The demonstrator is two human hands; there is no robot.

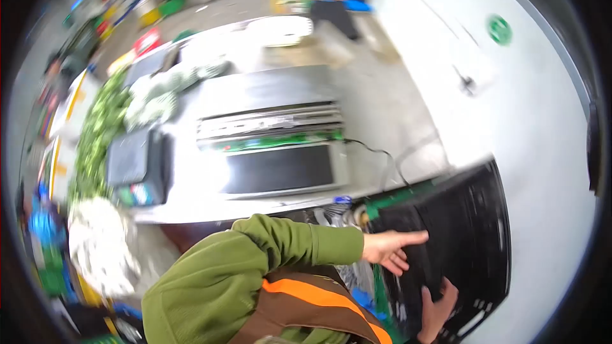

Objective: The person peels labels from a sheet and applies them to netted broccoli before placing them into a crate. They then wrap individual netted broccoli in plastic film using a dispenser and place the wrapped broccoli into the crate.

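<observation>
My left hand (390, 250), at the end of a green sleeve, reaches over the near side of a black plastic crate (468, 242) at the right. Its index finger or thumb points outward and the other fingers hang loosely apart, with nothing in them. Below it, my right hand (438, 311) is raised over the crate's lower part, thumb and fingers spread and empty. The crate stands tilted by the wall, blurred by motion. Part of a green crate (381, 293) shows beneath and beside it.
A film-wrapping machine with a dark plate (280, 169) sits on the metal table (191, 211), its cord running right. Leafy greens (99, 130), a black box (135, 165) and a white plastic bag (102, 248) are at the left. A white wall (542, 153) bounds the right.
</observation>
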